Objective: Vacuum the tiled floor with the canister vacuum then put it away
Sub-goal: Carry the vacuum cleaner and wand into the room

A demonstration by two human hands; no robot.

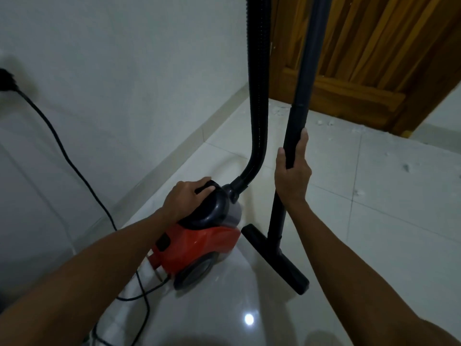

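gripping the upright black wand partway up its length with the right hand, fingers curled around the far side and thumb lying along the near side of the tube. closing the left hand over the dark carry handle on top of the red canister vacuum, fingers wrapped over the grip.

standing just right of the canister, the wand running down to a black floor nozzle lying flat on the tiled floor, close beside the vacuum's front end. rising from the canister's far end, a ribbed black hose climbing straight up and out of the top of the view, just left of the wand.

sitting on the pale glossy tiles near the left wall, the canister showing one grey wheel on its near side. trailing from its rear, a black power cord looping over the floor and running up the wall to a plug at far left.

lying scattered on the tiles at far right, white debris in front of a wooden door.
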